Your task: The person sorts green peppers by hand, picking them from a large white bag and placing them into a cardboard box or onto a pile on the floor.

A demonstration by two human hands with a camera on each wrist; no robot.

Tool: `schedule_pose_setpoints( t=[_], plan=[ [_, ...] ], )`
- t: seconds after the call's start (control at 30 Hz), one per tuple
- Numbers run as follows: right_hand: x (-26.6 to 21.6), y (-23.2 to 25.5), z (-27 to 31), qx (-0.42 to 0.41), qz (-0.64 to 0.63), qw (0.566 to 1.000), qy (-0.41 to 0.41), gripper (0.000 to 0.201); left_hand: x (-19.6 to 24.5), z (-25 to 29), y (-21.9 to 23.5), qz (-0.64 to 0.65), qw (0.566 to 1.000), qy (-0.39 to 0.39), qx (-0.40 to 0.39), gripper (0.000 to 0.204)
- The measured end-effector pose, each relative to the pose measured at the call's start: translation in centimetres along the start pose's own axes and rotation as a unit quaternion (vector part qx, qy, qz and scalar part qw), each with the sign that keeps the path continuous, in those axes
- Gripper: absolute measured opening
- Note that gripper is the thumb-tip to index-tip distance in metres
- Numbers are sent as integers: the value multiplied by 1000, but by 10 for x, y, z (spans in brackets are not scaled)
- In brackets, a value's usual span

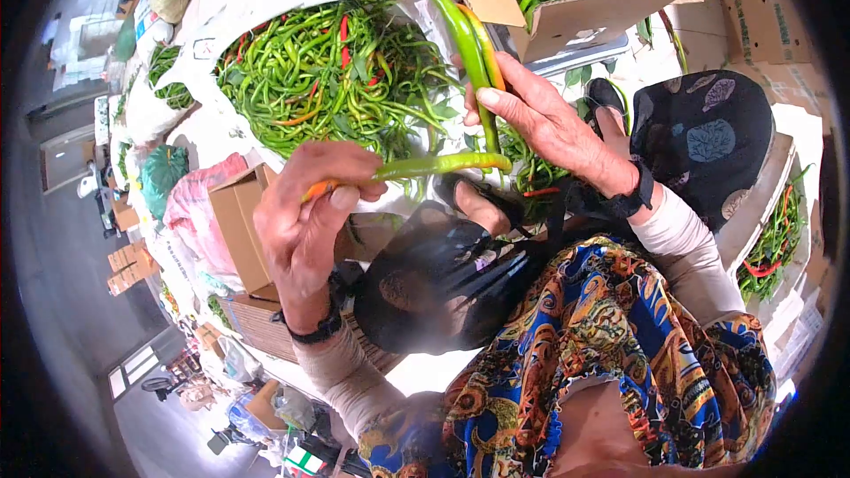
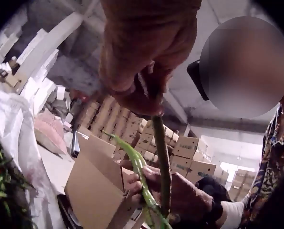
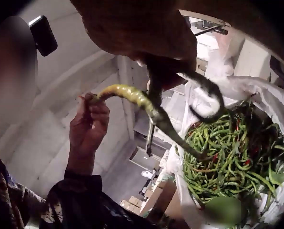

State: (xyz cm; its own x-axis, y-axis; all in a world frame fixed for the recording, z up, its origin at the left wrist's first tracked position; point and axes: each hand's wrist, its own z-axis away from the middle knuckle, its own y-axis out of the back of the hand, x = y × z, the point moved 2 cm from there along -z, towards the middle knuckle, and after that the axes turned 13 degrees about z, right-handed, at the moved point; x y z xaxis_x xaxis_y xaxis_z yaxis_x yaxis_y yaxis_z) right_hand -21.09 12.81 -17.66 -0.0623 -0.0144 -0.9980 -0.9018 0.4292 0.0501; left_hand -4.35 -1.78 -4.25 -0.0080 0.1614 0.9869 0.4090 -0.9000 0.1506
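Observation:
My left hand [image 1: 305, 221] pinches a long green chili pepper [image 1: 434, 165] at its orange end, between thumb and fingers. The pepper lies nearly level in the head view, its other end pointing toward the right hand. My right hand [image 1: 553, 119] grips several long chili peppers [image 1: 465, 42], green with an orange one beside them, their upper ends sticking up past the fingers. In the right wrist view, the left hand [image 3: 88, 126] holds the yellowish end of its pepper [image 3: 132, 95]. Just behind the hands spreads a big heap of green chili peppers [image 1: 319, 80] with a few red ones.
The heap lies in a white sack [image 1: 204, 49]. A cardboard box [image 1: 602, 22] of green peppers stands at the back right, and another open box [image 1: 239, 230] at the left. More peppers [image 1: 779, 230] lie at the far right. Cartons [image 2: 192, 148] are stacked behind.

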Motion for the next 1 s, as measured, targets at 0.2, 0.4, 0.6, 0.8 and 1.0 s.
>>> schedule_pose_setpoints(
  t=[0.2,0.4,0.6,0.8,1.0],
  plan=[
    [-19,3,8,51,-225,972,-38,34,30,13,-17,-36,995,-63,74,12],
    [-45,16,5,172,-41,978,114,42,31,23,-53,-88,988,-116,-53,12],
    [-42,34,11,284,238,907,201,48,-17,13,-75,-229,960,-57,-152,31],
    [-36,17,34,214,358,892,177,62,-33,-19,-110,38,998,46,28,32],
    [-28,4,44,233,546,778,206,57,-45,-32,-102,85,988,75,106,20]
  ],
)
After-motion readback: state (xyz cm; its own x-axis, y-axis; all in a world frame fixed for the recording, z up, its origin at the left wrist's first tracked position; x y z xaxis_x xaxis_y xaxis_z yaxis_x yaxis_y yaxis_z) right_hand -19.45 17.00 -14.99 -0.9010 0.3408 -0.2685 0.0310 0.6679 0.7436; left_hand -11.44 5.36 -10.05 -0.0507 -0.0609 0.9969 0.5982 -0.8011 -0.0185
